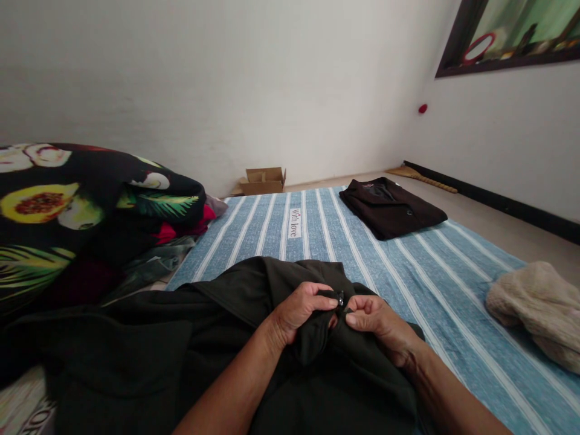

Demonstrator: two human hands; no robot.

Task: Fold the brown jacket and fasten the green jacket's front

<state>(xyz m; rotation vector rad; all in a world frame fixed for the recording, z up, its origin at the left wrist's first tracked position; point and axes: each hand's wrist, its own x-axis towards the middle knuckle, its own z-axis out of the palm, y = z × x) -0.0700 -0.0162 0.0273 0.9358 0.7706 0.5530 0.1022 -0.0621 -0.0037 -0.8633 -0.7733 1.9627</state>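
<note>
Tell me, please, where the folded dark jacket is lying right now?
In the head view, the folded dark jacket lies at the far right of the striped blue mat, beyond both hands, near the wall.

Two hands: left hand (296, 311) and right hand (378, 323), lower centre. Two dark garments: one unfolded dark jacket (217, 344) at lower centre, one folded black jacket (392, 208) right of centre. One striped blue mat (453, 284). One cardboard box (264, 180), centre. One beige knit (537, 308), right edge. One fruit-print blanket (67, 211), left.

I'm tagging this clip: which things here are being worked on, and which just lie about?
Worked on: dark garment, its zipper pull, pinched by left hand and right hand.
Lying about: folded dark jacket, beige woolly cloth, fruit-print blanket, cardboard box, striped sheet.
</note>
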